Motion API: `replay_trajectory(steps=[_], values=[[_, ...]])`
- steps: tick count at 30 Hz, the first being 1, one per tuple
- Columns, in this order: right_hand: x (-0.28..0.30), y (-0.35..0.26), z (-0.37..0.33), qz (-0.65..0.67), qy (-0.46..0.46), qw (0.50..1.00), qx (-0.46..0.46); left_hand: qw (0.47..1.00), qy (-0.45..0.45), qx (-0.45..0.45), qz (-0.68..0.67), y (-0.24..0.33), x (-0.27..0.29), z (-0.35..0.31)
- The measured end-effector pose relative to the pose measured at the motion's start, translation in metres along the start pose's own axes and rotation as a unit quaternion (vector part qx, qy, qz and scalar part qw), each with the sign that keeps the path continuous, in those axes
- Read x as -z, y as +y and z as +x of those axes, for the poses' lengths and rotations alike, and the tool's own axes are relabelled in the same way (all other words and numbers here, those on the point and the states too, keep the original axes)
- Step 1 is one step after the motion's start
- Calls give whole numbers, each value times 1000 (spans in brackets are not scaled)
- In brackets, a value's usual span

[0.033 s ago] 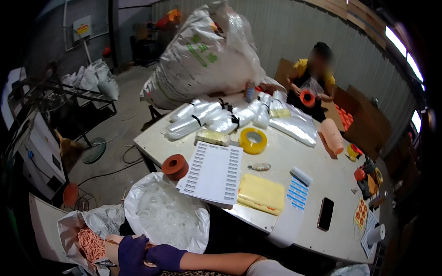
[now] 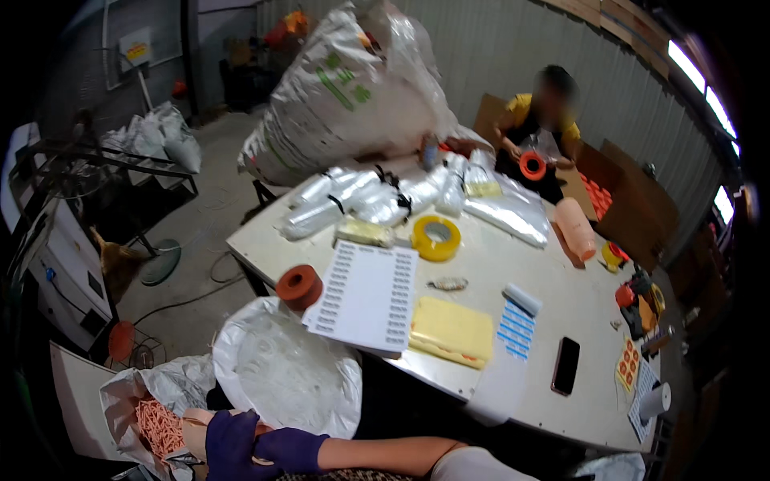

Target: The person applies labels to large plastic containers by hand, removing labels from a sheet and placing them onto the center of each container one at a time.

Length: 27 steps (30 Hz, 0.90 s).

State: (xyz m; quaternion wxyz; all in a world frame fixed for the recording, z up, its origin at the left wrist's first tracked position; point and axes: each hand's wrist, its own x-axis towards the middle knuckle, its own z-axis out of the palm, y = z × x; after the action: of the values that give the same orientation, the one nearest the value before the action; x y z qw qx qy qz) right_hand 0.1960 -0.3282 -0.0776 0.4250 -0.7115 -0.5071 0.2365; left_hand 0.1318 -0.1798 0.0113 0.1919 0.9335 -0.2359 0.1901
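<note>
Although the gloves cover most of the peach piece [image 2: 195, 433], its bare end can be seen at the lower left, and it points to the person's left, toward the pink pegs [image 2: 159, 425] in a small bag [image 2: 195, 372]. The visible part suggests a long axis running from left to right, but I cannot tell where the other end lies. The left hand [image 2: 230, 449] is closed over this piece, with its fingers bent. The right hand [image 2: 290, 450] is close against the left one, also bent; whether it grips the same piece, I cannot tell. Just beyond the hands stands a white sack [image 2: 349, 405] with clear plastic things [image 2: 285, 373] inside. On the table [image 2: 457, 389], near this sack, are a red roll [image 2: 299, 287] and printed sheets [image 2: 365, 298]. Well apart, at the far right side, a peach tube [image 2: 574, 228] lies with its long axis slanting from upper left to lower right.
</note>
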Motion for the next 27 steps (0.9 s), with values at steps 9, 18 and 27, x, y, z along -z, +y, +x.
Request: replay_trajectory(steps=[9, 18, 27], values=[[125, -28, -209, -199, 271, 932, -136, 959, -165, -195, 127, 41, 25, 20], [174, 80, -423, -299, 590, 661, -354, 930, -215, -293, 49, 22, -84, -6], [172, 81, -418, -31, 683, 663, -304, 923, -321, -209, -28, 8, -96, -20]])
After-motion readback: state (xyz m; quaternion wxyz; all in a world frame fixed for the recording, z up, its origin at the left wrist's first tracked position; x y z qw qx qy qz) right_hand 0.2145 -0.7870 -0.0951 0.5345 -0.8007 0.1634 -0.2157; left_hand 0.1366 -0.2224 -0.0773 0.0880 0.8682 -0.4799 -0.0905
